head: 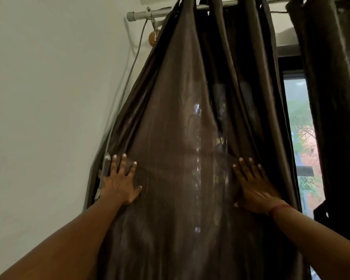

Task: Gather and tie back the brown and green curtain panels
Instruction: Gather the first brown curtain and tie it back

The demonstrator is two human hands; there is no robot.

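A pale wall (38,98) filled the left third of the view, seen from below at a tilt. Beside it hung the brown curtain panel (170,118), the largest thing before us. It dropped from the top of the view to the bottom, narrow at the rod and fanned wide at hand height, with a glossy sheen down its middle and deep folds along its right side. To the far right hung a second, darker panel (335,98), bunched in shadow, its colour too dim for us to name.

Between the two panels a strip of window (299,138) showed in a dark frame, with blurred greenery and reddish brickwork outside.

Across the top ran a silver curtain rod (141,15), its capped end jutting left past the brown panel and held by a bracket. A grey cable (129,77) dropped from near that bracket down along the curtain's left edge.

Our two bare forearms reached up from the lower corners. Our left hand (119,182) lay flat on the brown panel near its left edge — fingers straight and spread, palm against the cloth, gripping nothing. Our right hand (255,186) lay flat on the same panel among the folds at its right side, fingers straight and close together, also holding nothing. The hands were well apart, with the smooth stretch of fabric between them.

A reddish band (279,209) circled the right wrist. A small orange round thing (153,37) hung just below the rod's bracket — we could not tell what it was.
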